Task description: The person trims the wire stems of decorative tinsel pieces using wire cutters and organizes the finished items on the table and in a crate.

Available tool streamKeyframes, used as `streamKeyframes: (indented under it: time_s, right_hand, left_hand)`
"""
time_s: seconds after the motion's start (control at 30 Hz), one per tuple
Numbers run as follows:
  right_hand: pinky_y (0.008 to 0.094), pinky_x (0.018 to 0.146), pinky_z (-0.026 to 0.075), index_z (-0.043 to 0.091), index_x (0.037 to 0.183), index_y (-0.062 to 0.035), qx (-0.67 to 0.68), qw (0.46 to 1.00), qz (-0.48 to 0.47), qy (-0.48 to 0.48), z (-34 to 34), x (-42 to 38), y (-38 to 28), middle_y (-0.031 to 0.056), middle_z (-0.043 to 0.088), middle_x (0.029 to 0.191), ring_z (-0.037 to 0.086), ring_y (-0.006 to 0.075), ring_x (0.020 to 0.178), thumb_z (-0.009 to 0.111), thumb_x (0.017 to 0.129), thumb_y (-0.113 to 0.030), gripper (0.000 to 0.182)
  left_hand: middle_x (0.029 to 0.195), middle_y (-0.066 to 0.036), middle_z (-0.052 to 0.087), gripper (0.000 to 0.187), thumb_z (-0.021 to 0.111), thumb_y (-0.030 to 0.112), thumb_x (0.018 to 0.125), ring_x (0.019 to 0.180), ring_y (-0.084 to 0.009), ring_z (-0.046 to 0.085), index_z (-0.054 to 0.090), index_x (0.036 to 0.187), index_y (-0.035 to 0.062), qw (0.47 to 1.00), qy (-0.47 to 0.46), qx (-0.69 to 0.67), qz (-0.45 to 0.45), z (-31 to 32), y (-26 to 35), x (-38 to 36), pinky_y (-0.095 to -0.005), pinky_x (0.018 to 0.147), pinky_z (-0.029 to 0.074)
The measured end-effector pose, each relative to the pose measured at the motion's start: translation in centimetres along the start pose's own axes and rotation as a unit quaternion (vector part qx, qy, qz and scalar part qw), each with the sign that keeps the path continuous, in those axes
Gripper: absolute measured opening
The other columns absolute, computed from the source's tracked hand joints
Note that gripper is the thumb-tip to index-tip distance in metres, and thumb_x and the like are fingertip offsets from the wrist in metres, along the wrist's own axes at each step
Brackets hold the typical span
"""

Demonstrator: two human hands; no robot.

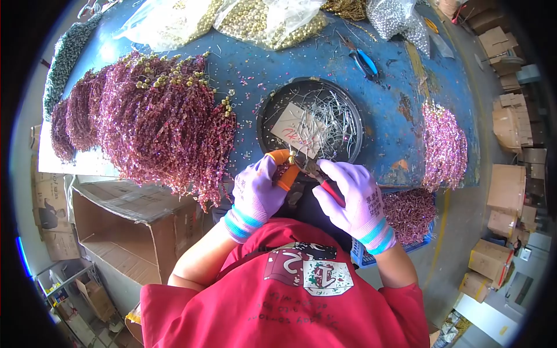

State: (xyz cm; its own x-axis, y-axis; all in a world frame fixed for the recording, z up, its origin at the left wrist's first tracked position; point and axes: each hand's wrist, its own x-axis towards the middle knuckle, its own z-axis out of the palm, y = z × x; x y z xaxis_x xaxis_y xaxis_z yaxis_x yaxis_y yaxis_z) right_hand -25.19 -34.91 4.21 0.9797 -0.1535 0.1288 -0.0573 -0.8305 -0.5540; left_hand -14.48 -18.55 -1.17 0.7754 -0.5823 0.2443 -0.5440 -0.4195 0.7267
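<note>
Head view, gloved left hand [257, 194] gripping orange-handled pliers [290, 168], right hand [354, 197] closed on red-handled tool [329, 190], round black tray [268, 110]

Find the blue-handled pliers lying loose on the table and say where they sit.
In the head view, the blue-handled pliers lie on the blue table, up and right of the round black tray, below the bag of silver beads.
</note>
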Motion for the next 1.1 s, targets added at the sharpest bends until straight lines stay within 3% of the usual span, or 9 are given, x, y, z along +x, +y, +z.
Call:
streamKeyframes:
  time_s: [0.2,0.33,0.43,0.5,0.53,0.67,0.73,0.83,1.1]
  right_hand:
    - [0.0439,0.081,0.047,0.058,0.116,-0.0040,-0.015,1.000,0.008,0.005,0.4,-0.3,0.0,0.0161,0.062,0.099,0.059,0.0356,0.089,0.068,0.079,-0.021,0.042]
    - [0.0440,0.080,0.047,0.058,0.116,-0.0043,0.015,1.000,0.019,0.010,0.8,-0.6,0.4,0.0164,0.062,0.098,0.059,0.0358,0.088,0.068,0.079,-0.020,0.041]
    - [0.0440,0.080,0.047,0.058,0.117,-0.0045,0.010,1.000,0.014,0.018,0.4,-0.6,0.7,0.0160,0.062,0.098,0.060,0.0354,0.088,0.068,0.080,-0.021,0.042]
    - [0.0438,0.080,0.047,0.058,0.117,-0.0045,-0.001,1.000,0.011,0.022,0.2,-0.7,0.8,0.0156,0.062,0.098,0.060,0.0351,0.088,0.068,0.080,-0.021,0.042]
    - [0.0438,0.081,0.047,0.058,0.117,-0.0046,-0.006,1.000,0.007,0.018,0.2,-0.7,0.8,0.0153,0.062,0.099,0.059,0.0350,0.088,0.068,0.080,-0.020,0.042]
    - [0.0440,0.084,0.046,0.057,0.119,-0.0049,-0.022,1.000,-0.010,0.002,0.2,-0.6,1.2,0.0152,0.061,0.102,0.058,0.0349,0.092,0.067,0.080,-0.020,0.043]
    - [0.0443,0.085,0.045,0.056,0.120,-0.0051,-0.022,1.000,-0.012,-0.002,0.2,-0.6,1.4,0.0156,0.061,0.103,0.057,0.0351,0.093,0.067,0.080,-0.020,0.044]
    - [0.0446,0.087,0.044,0.055,0.121,-0.0050,-0.014,1.000,-0.008,-0.010,-0.1,-0.5,1.2,0.0164,0.060,0.105,0.056,0.0354,0.096,0.067,0.080,-0.020,0.045]
    - [0.0439,0.084,0.045,0.054,0.120,-0.0032,-0.014,0.998,0.021,-0.049,-0.2,-0.1,0.8,0.0167,0.060,0.100,0.057,0.0362,0.093,0.066,0.079,-0.019,0.046]
  left_hand:
    - [0.076,-0.010,0.063,0.024,0.070,0.021,0.080,0.061,-0.0284,0.064,0.060,0.094,0.0041,0.991,-0.012,0.114,0.067,0.0,-0.4,0.1,-0.0383,0.054,0.050]
    - [0.080,-0.012,0.063,0.028,0.069,0.020,0.081,0.065,-0.0308,0.064,0.059,0.100,0.0008,0.991,-0.046,0.113,0.062,-0.2,0.2,0.0,-0.0404,0.058,0.050]
    - [0.088,-0.016,0.065,0.031,0.065,0.019,0.085,0.072,-0.0332,0.065,0.058,0.106,-0.0018,0.998,-0.042,-0.038,0.009,-0.5,1.2,-0.1,-0.0404,0.064,0.051]
    - [0.090,-0.018,0.066,0.032,0.062,0.019,0.089,0.077,-0.0345,0.066,0.056,0.112,-0.0023,0.963,-0.089,-0.230,-0.109,-0.5,0.7,-0.3,-0.0387,0.067,0.051]
    - [0.090,-0.018,0.066,0.032,0.062,0.019,0.089,0.077,-0.0345,0.066,0.056,0.112,-0.0023,0.963,-0.089,-0.231,-0.109,-0.6,0.8,-0.2,-0.0387,0.067,0.051]
    - [0.081,-0.019,0.066,0.028,0.060,0.020,0.090,0.077,-0.0344,0.066,0.057,0.111,0.0018,0.963,-0.111,-0.211,-0.127,-0.5,0.6,0.0,-0.0391,0.065,0.051]
    - [0.080,-0.012,0.067,0.024,0.062,0.016,0.090,0.066,-0.0205,0.066,0.060,0.108,0.0009,0.996,-0.058,-0.051,-0.040,-0.3,0.7,-0.2,-0.0307,0.059,0.049]
    - [0.080,-0.017,0.066,0.021,0.066,0.015,0.086,0.072,-0.0302,0.068,0.061,0.101,0.0016,0.996,-0.054,-0.043,-0.057,-0.6,1.5,0.2,-0.0350,0.061,0.051]
    - [0.073,-0.014,0.065,0.022,0.069,0.019,0.082,0.064,-0.0314,0.065,0.061,0.097,0.0059,0.998,-0.026,0.057,-0.005,-0.6,2.0,0.8,-0.0392,0.056,0.050]
